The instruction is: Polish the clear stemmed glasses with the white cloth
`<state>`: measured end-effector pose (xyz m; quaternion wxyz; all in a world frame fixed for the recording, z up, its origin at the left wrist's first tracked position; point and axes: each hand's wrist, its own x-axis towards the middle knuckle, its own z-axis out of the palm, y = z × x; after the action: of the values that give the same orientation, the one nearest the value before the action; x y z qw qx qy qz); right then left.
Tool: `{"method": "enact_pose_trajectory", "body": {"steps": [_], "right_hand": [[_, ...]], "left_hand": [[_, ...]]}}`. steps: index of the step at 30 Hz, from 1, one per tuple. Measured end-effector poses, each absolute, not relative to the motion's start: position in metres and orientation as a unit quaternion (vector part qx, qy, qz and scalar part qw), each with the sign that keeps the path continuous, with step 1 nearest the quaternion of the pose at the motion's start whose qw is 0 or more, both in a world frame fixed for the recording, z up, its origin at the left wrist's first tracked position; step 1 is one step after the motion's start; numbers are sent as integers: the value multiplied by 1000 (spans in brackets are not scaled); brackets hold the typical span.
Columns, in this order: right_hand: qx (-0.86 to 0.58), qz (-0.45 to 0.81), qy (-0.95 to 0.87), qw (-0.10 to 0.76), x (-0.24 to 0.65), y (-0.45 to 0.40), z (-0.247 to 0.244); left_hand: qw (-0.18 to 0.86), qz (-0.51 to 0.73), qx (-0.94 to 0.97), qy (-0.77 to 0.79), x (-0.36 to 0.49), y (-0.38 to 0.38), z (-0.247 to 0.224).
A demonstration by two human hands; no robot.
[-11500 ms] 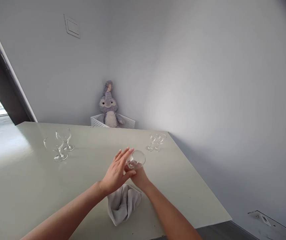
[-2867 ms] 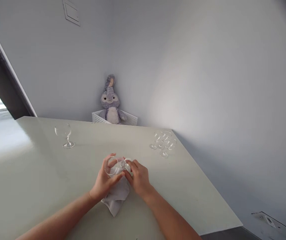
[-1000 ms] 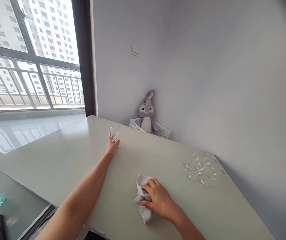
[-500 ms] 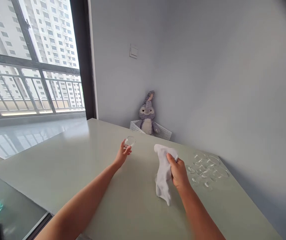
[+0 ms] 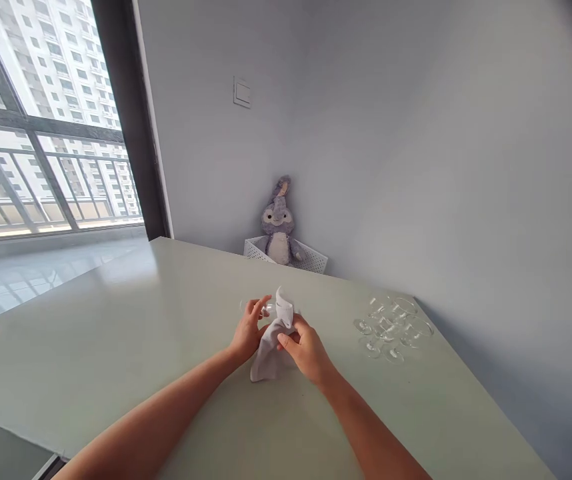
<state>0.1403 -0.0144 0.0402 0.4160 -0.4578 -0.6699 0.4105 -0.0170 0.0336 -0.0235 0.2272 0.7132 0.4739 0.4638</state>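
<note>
Near the middle of the view, my left hand (image 5: 247, 333) holds a small clear glass (image 5: 268, 310), partly hidden by the fingers and the cloth. My right hand (image 5: 307, 347) grips a white-grey cloth (image 5: 270, 353) just to the right of it. The cloth's upper part stands up against the right side of the glass, and its lower part hangs down between my two hands. Several clear stemmed glasses (image 5: 389, 327) stand close together on the right of the table.
The pale table (image 5: 201, 400) runs up to grey walls. Behind its far edge a purple plush rabbit (image 5: 279, 233) sits in a white perforated basket (image 5: 316, 262). A window with a railing (image 5: 66, 190) is at the left.
My hands have come together, the right one moving left with the cloth, which now meets the glass. The view has turned slightly to the right.
</note>
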Motion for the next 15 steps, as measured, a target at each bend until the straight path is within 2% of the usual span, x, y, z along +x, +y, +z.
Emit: {"method": "enact_pose_trajectory", "body": {"steps": [4, 7, 11, 15], "right_hand": [[-471, 342, -724, 371, 148, -16, 33], [-488, 336, -725, 351, 157, -22, 16], [-508, 451, -646, 349, 164, -33, -15], [-480, 591, -468, 449, 167, -36, -25]], "left_hand": [[211, 438, 753, 443, -18, 33, -24], [203, 405, 792, 409, -12, 27, -26], [156, 335, 847, 382, -2, 15, -27], [89, 312, 875, 358, 3, 6, -23]]}}
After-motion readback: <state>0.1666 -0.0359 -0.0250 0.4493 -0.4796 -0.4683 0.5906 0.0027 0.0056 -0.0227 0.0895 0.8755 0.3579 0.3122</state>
